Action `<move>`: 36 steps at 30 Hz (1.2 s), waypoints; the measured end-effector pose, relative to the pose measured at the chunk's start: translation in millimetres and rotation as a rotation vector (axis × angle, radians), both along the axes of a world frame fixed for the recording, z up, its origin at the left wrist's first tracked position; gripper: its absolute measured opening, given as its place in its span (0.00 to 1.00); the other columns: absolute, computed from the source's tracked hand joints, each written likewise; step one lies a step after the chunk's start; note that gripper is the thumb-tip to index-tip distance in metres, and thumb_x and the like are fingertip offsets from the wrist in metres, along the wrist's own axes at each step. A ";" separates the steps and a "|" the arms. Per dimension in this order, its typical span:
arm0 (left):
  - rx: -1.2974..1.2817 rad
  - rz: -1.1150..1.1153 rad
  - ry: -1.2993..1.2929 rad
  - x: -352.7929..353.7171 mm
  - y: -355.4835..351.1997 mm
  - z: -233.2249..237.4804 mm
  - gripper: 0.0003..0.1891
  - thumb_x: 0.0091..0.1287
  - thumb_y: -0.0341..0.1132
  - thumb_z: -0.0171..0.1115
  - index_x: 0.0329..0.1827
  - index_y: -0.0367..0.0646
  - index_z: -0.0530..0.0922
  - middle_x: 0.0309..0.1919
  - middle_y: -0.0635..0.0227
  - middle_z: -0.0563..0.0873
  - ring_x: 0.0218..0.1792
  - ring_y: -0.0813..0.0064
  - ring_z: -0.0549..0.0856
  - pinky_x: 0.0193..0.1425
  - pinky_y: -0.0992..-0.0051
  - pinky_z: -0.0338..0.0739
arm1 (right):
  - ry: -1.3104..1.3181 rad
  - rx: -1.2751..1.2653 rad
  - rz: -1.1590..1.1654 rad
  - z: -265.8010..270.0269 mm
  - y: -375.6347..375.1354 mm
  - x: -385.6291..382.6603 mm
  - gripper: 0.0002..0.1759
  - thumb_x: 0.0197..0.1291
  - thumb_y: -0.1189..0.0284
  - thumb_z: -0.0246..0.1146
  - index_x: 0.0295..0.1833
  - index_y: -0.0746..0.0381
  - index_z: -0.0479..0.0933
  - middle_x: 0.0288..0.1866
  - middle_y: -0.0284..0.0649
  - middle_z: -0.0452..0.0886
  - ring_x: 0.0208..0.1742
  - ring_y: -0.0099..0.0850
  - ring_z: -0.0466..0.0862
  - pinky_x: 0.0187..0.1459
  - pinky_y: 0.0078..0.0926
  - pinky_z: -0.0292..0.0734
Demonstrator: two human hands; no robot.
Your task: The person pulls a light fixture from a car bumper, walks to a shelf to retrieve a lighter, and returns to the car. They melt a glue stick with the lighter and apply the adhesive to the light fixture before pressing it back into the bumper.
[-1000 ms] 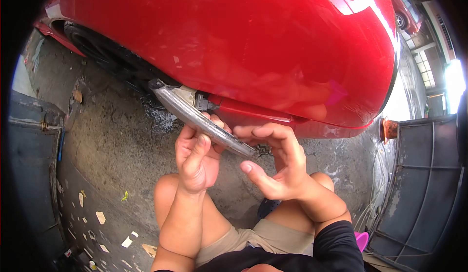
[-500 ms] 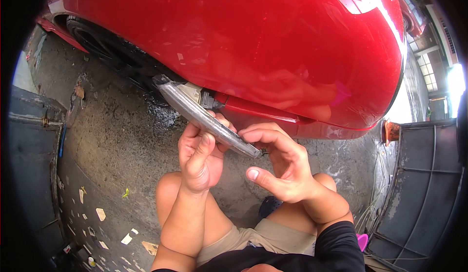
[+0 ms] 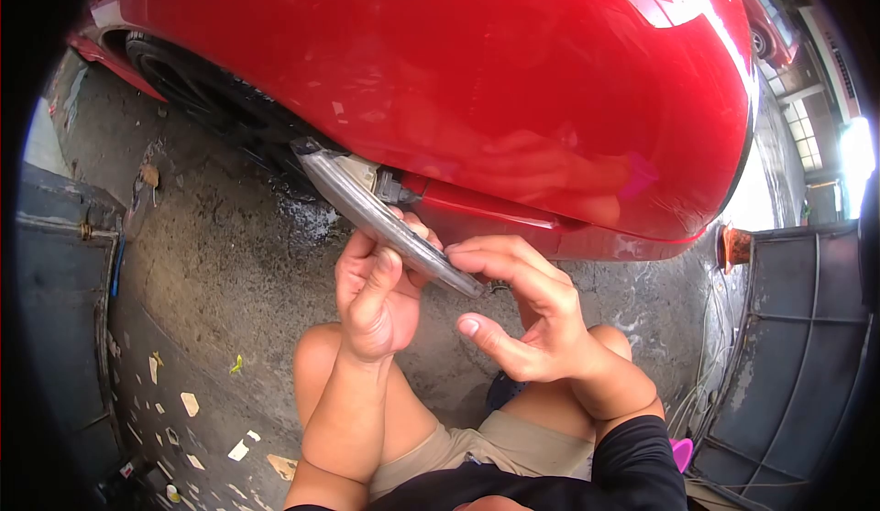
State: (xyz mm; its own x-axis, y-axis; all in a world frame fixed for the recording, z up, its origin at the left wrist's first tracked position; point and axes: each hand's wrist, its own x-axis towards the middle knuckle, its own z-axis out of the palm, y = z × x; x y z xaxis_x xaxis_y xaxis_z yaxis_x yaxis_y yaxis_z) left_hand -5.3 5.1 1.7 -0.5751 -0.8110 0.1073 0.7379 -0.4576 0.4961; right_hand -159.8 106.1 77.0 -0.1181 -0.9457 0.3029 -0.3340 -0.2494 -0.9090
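Note:
A long, curved strip (image 3: pixel 371 218), greyish and see-through, slants from upper left to lower right below the red car body (image 3: pixel 440 80). My left hand (image 3: pixel 376 300) is closed on its middle, thumb in front and fingers behind. Near the strip's lower right end is my right hand (image 3: pixel 532 309), its fingers bent over that end and its thumb held well apart below. Whether the right fingertips touch the strip cannot be told. Behind the strip, a whitish part with a dark connector (image 3: pixel 392 184) shows under the car's edge.
A black wheel (image 3: pixel 183 80) is at the upper left. Grey metal gates stand at the left (image 3: pixel 60 282) and right (image 3: pixel 793 346). An orange pot (image 3: pixel 733 248), cables and a pink object (image 3: pixel 681 453) lie to the right. Pale scraps (image 3: pixel 190 404) dot the concrete floor.
My right thumb and fingers have shifted slightly left. The strip's lower right end has moved a little left. My left hand keeps its hold.

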 end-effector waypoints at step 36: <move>0.017 -0.028 0.027 0.8 0.1 -2.1 0.22 0.77 0.33 0.65 0.72 0.41 0.73 0.60 0.58 0.80 0.61 0.63 0.84 0.69 0.61 0.83 | 0.497 -0.179 -0.137 -2.4 -7.6 -13.9 0.31 0.46 0.73 0.80 0.61 0.55 0.88 0.55 0.48 0.81 0.47 0.39 0.82 0.43 0.33 0.83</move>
State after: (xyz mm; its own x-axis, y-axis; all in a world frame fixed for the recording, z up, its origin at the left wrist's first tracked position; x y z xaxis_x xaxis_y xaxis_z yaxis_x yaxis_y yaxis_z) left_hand -4.4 5.2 -0.4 -0.5950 -0.7963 0.1095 0.7376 -0.4868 0.4679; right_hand -173.7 98.6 74.6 -0.0387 -0.8601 0.5087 -0.7528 -0.3096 -0.5808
